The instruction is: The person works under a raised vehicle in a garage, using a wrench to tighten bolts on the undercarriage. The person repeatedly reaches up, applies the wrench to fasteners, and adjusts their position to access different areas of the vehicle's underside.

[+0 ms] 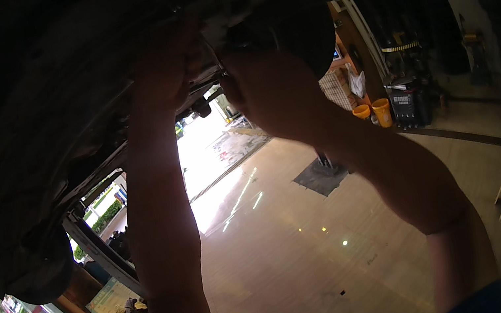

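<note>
Both arms are reaching up to a raised car's dark underside (51, 91), left hand (165, 71) and right hand (265, 90) pressing against it, grips indiscernible in shadow; work appearing midway

Head view looks upward (close) beneath vehicle underside (51, 91).
</note>
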Demonstrator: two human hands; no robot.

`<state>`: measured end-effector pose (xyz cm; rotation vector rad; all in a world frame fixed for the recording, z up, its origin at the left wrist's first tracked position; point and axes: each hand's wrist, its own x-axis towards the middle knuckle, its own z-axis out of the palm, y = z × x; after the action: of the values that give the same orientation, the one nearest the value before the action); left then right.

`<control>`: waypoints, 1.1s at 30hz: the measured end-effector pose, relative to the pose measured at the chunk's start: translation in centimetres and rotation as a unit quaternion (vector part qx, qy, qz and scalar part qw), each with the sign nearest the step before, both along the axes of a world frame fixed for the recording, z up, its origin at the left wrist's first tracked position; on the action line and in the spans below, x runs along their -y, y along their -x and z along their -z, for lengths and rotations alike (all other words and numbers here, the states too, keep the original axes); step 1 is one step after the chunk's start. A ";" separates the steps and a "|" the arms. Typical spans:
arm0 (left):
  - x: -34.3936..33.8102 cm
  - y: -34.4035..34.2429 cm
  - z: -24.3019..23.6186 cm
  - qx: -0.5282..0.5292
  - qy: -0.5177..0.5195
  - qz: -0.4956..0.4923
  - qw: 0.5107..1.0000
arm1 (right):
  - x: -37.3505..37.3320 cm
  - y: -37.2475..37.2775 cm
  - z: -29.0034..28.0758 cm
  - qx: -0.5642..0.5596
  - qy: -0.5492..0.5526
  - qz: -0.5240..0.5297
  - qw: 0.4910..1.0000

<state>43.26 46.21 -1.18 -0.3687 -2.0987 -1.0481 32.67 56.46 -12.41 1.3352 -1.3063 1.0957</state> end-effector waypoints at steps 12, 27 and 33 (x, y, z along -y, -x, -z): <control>-0.7 0.1 0.1 -0.003 -0.036 -0.001 0.999 | 3.1 -0.3 0.9 0.305 -0.080 -0.614 0.724; -0.6 0.2 -0.1 -0.015 -0.033 -0.061 0.997 | 0.8 1.5 0.1 0.033 -0.053 -0.220 0.974; 0.0 1.4 0.0 -0.071 0.047 -0.132 0.988 | -1.2 -0.9 0.1 -0.043 0.005 0.099 0.994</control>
<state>41.86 46.17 -1.21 -0.1971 -2.0083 -0.7485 33.61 57.66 -12.47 1.2043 -1.3365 0.8969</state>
